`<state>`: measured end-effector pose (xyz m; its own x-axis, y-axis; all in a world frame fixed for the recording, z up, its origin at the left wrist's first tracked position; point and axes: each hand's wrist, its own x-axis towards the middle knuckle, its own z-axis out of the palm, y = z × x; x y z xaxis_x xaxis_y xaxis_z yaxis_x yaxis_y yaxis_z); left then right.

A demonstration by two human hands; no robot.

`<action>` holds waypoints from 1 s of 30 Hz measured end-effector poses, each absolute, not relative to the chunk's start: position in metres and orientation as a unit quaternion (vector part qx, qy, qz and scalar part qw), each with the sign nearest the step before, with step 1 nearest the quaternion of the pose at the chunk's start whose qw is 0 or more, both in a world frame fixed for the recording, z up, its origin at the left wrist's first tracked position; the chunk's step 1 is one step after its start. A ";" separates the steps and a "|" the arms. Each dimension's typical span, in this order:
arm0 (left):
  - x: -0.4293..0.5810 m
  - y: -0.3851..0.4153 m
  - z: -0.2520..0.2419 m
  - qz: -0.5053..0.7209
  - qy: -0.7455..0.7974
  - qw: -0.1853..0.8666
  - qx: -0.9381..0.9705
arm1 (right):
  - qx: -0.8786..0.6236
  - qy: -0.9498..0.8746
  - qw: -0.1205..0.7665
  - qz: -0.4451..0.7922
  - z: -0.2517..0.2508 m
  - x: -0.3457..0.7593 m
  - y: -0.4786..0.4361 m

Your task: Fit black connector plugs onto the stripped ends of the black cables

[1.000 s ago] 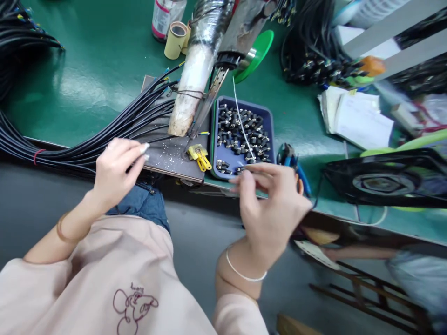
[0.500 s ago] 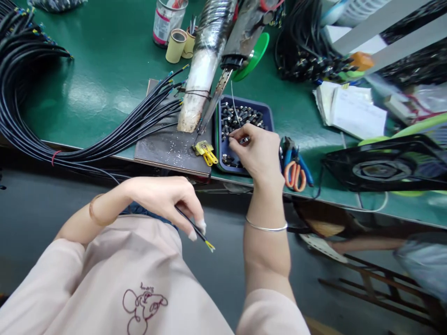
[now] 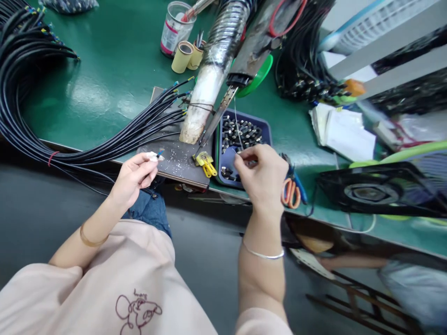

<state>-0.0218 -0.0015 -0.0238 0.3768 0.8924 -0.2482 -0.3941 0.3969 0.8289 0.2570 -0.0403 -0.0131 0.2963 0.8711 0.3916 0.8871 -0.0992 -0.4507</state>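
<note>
My left hand (image 3: 134, 174) is closed in a pinch near the table's front edge, with white-covered fingertips. It holds the end of a black cable, whose blue-tipped wires (image 3: 160, 152) stick out past the fingers. Over the front of a blue tray (image 3: 267, 132), my right hand (image 3: 263, 172) is also pinched. A thin solder wire (image 3: 236, 118) hangs down to its fingertips, which are partly hidden by the hand. Small black and metal connectors (image 3: 240, 131) lie in the tray. Left of it, a soldering iron (image 3: 218, 114) points down beside a tape-wrapped tube (image 3: 199, 104).
A bundle of black cables (image 3: 94, 153) lies across the left, its ends on a dark board (image 3: 174, 160). A yellow clip-like piece (image 3: 206, 164) sits by the iron tip. Orange-handled cutters (image 3: 290, 193), a black fan (image 3: 370, 190) and papers (image 3: 349, 132) are to the right.
My left hand has moved up and left to the board's edge, turning the cable end upward. My right hand has shifted slightly down and right, still pinched. The view has tilted a little.
</note>
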 end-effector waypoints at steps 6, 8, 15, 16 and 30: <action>-0.001 -0.009 -0.014 0.406 0.349 0.722 0.439 | -0.619 -0.512 0.569 0.174 0.005 0.205 -0.077; 0.002 -0.012 -0.011 0.390 0.346 0.712 0.471 | -0.599 -0.512 0.575 0.220 0.004 0.185 -0.087; 0.008 -0.018 -0.005 0.355 0.343 0.679 0.544 | -0.595 -0.525 0.608 0.005 -0.017 0.151 -0.084; 0.008 -0.018 -0.005 0.354 0.345 0.675 0.547 | -0.592 -0.520 0.615 0.019 -0.019 0.150 -0.082; 0.014 -0.026 -0.018 0.387 0.339 0.572 0.639 | -0.580 -0.502 0.599 0.230 -0.023 0.154 -0.075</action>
